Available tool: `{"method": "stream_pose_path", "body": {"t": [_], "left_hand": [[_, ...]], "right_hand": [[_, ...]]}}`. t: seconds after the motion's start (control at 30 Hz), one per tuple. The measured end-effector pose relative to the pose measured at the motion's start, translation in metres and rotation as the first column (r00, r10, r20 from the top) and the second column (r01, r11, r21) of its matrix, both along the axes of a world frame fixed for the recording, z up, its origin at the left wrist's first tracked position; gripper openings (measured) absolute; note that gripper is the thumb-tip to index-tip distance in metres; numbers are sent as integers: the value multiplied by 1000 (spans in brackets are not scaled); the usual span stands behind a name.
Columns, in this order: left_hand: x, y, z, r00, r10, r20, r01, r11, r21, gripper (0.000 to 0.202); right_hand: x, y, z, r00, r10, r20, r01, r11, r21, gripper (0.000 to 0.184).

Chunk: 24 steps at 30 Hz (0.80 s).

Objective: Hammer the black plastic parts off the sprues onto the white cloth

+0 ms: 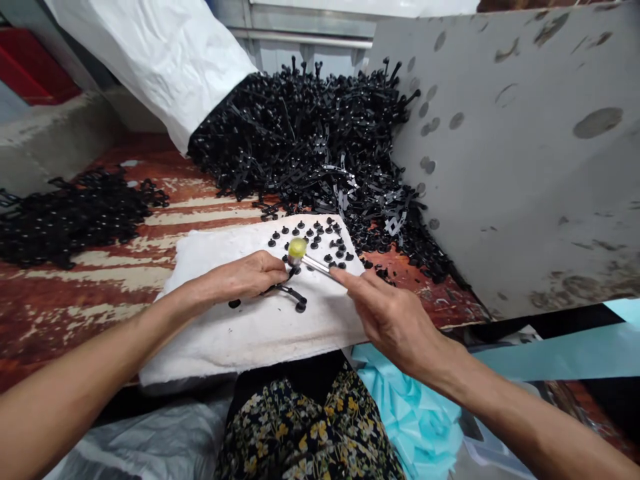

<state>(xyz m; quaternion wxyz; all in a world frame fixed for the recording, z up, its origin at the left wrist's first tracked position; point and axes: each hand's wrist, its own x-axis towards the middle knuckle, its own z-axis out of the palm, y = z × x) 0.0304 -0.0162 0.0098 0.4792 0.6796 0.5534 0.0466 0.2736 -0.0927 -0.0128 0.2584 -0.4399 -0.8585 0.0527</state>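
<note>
My left hand (247, 277) rests on a white pad (260, 327) and pinches a black plastic strip part (290, 293) lying there. My right hand (387, 317) grips the metal handle of a small hammer (305, 257) with a yellow-green head, which sits right over the part beside my left fingertips. Several small black round studs (315, 237) lie scattered on the far side of the pad.
A large heap of black plastic strips (310, 140) spills from a white sack (165, 60) at the back. A smaller heap (70, 213) lies at left on the worn red table. A grey board (525, 153) stands at right; light blue plastic (415, 413) lies below.
</note>
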Motion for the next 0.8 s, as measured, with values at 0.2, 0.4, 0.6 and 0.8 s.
{"method": "stream_pose_path", "body": {"t": [0.2, 0.4, 0.6, 0.8], "left_hand": [[-4, 0, -5, 998, -1, 69, 3, 1000, -28, 34], [-23, -4, -3, 954, 56, 296, -13, 989, -146, 38], [-56, -15, 5, 857, 200, 474, -93, 966, -240, 44], [-69, -30, 12, 829, 270, 489, -181, 958, -223, 45]], "right_hand": [[-3, -7, 25, 919, 27, -394, 2, 997, 74, 51], [-1, -22, 3, 587, -453, -671, -90, 787, -610, 40], [-3, -28, -23, 327, -709, -625, -259, 569, -780, 62], [-8, -26, -33, 321, -653, -686, -261, 636, -726, 50]]}}
